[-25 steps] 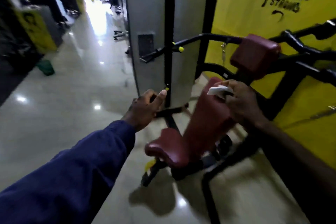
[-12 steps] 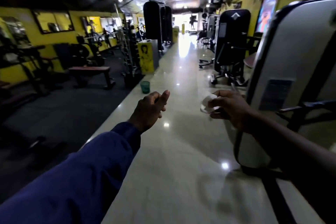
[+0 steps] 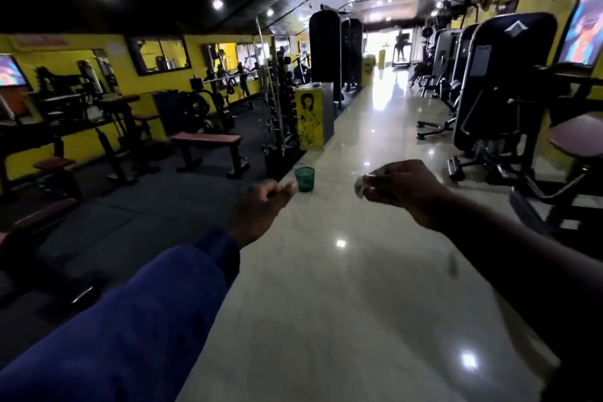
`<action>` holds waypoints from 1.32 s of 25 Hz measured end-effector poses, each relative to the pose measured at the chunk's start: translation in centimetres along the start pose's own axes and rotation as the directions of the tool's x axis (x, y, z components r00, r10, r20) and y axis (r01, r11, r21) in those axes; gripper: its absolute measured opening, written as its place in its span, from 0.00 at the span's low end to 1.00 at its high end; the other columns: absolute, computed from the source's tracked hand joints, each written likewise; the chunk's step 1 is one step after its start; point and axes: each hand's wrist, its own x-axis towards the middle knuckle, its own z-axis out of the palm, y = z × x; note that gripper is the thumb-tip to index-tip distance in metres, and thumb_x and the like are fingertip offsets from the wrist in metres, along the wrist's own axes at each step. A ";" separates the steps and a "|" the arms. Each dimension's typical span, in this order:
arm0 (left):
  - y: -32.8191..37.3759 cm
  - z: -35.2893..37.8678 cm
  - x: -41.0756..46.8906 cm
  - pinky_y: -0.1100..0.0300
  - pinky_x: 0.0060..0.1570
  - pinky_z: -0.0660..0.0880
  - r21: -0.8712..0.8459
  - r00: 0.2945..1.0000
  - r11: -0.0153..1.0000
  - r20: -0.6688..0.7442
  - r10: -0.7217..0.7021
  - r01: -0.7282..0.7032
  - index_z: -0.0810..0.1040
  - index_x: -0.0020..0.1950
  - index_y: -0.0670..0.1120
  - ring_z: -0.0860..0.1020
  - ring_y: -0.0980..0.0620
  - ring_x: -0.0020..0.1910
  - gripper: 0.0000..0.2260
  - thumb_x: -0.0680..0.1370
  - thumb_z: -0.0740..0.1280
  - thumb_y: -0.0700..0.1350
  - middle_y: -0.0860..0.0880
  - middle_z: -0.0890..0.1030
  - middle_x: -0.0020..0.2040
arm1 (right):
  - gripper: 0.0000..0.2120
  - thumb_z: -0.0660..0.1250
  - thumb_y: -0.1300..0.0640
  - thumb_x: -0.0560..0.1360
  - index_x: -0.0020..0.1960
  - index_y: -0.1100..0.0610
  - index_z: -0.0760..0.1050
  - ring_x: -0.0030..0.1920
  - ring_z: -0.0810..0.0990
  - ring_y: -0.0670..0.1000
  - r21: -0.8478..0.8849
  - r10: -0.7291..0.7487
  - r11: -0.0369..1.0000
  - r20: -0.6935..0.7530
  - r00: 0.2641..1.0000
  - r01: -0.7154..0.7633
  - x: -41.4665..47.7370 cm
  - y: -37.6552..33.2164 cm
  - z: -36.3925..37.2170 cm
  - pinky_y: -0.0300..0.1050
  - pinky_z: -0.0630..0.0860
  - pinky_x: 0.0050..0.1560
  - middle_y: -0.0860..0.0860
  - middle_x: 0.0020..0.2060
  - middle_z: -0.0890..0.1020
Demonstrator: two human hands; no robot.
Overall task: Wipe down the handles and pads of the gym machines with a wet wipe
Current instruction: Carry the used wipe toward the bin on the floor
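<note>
Wet wipe (image 3: 359,188): one, white and crumpled, pinched at the fingertips of the right hand (image 3: 404,192), sticking out on the thumb side. It is in mid-air over the glossy floor (image 3: 359,287), touching no machine.

Head view, the only view:
- Right hand: fingers curled in around the wipe, knuckles up, forearm bare and reaching forward from lower right.
- Left hand (image 3: 261,209): fingers loosely curled, thumb out forward, holding nothing and touching nothing. The arm is stretched forward in a blue sleeve (image 3: 130,320).
- The two hands are level and well apart.

Counts:
- Two hands.
- One wipe.
- One green mesh basket (image 3: 304,178) on the floor, seen between the hands, just past the left thumb.
- One flat bench (image 3: 208,140) with a red pad, left on the dark mat.
- One yellow box (image 3: 309,119) beyond the basket.
- Three black or grey shrouded machines (image 3: 502,85) lined up at right. Further ones are too blurred to count.
</note>
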 end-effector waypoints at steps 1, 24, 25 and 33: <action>-0.6 -0.1 3.4 0.52 0.40 0.71 -0.011 1.000 1.000 -0.008 -0.012 0.012 0.77 0.48 0.36 0.73 0.53 0.33 0.36 0.72 0.66 0.72 0.48 0.77 0.35 | 0.11 0.74 0.72 0.73 0.53 0.76 0.77 0.47 0.84 0.61 -0.054 -0.020 0.998 0.023 1.000 0.021 3.9 -0.3 0.5 0.44 0.85 0.45 0.70 0.48 0.83; -20.6 5.3 91.3 0.56 0.42 0.70 0.105 0.994 0.992 0.093 0.055 -0.064 0.80 0.48 0.55 0.77 0.48 0.40 0.13 0.83 0.63 0.62 0.36 0.84 0.47 | 0.12 0.76 0.68 0.72 0.52 0.70 0.78 0.46 0.87 0.59 -0.136 -0.136 0.982 -0.013 0.991 0.133 92.6 2.2 -0.1 0.48 0.82 0.47 0.64 0.45 0.85; -21.5 6.3 95.4 0.57 0.44 0.71 0.097 0.995 0.994 0.086 0.048 -0.057 0.80 0.49 0.56 0.78 0.48 0.42 0.14 0.81 0.64 0.64 0.35 0.85 0.49 | 0.09 0.74 0.69 0.74 0.53 0.70 0.79 0.47 0.88 0.59 -0.120 -0.127 0.985 -0.006 0.992 0.126 97.1 2.6 -1.2 0.48 0.83 0.49 0.64 0.46 0.85; -29.7 8.5 124.2 0.71 0.32 0.70 0.104 1.000 0.995 0.011 0.008 -0.010 0.82 0.52 0.42 0.79 0.47 0.41 0.17 0.84 0.63 0.55 0.32 0.84 0.48 | 0.09 0.71 0.66 0.78 0.58 0.66 0.80 0.49 0.88 0.60 -0.204 -0.024 0.979 0.033 0.999 0.030 129.8 2.4 -1.4 0.53 0.84 0.49 0.64 0.49 0.87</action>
